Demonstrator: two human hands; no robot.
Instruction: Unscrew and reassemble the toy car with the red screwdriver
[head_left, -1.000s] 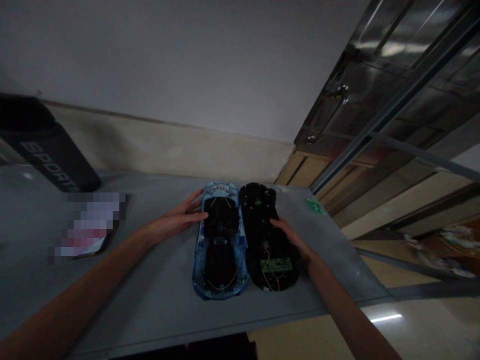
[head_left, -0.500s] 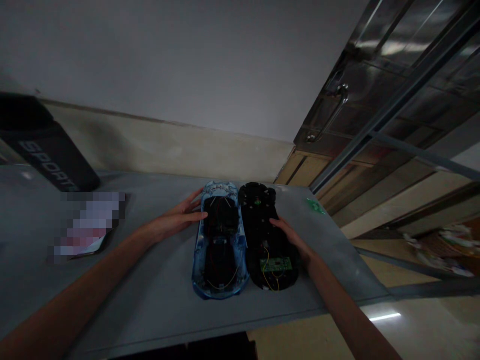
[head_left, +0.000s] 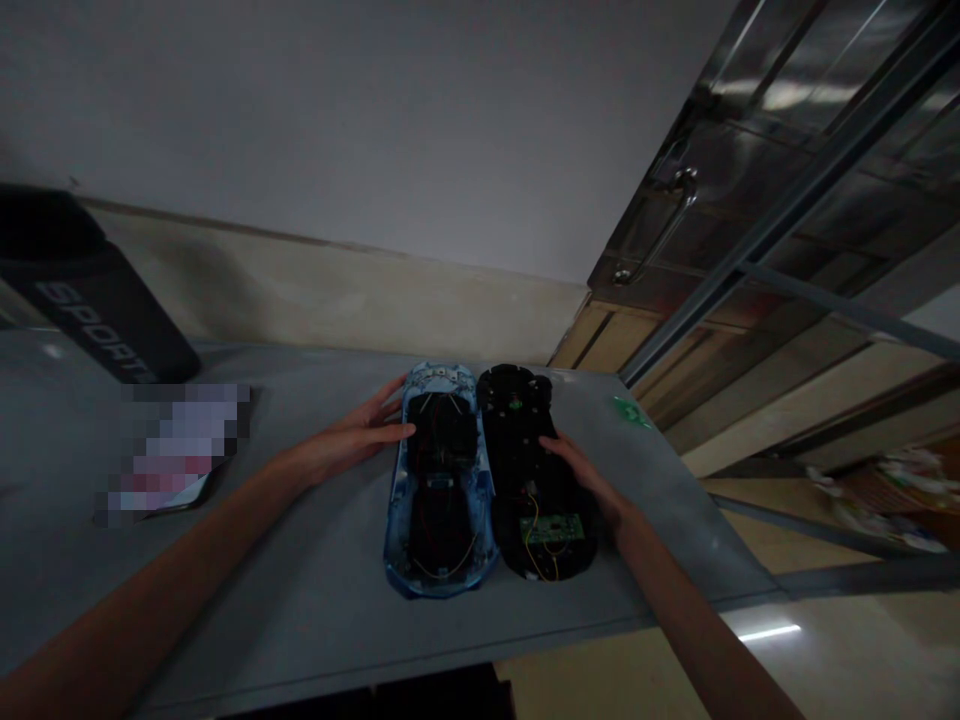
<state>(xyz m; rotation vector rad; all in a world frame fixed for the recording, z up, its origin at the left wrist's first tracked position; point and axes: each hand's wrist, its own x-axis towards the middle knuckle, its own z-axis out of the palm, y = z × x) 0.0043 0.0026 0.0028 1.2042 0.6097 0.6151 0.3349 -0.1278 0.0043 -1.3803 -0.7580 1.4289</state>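
A blue toy car body shell (head_left: 399,515) lies upside down on the grey table, its hollow inside facing up with black parts and thin wires in it. Right beside it is the black car chassis (head_left: 514,455), carrying a green circuit board (head_left: 553,528) and yellow wires at its near end. My left hand (head_left: 364,432) grips the shell's left side, thumb over the rim and fingers along the outer wall. On the chassis's right edge is my right hand (head_left: 585,468), thumb on top; its other fingers are hidden underneath or behind the edge.
A dark bottle-like object marked SPORT (head_left: 105,300) stands at the left, near a blurred-out flat item (head_left: 176,450). A small green piece (head_left: 632,411) rests at the table's right side. Beyond the grey table (head_left: 315,590) are a metal frame (head_left: 750,255) and a door handle (head_left: 664,235).
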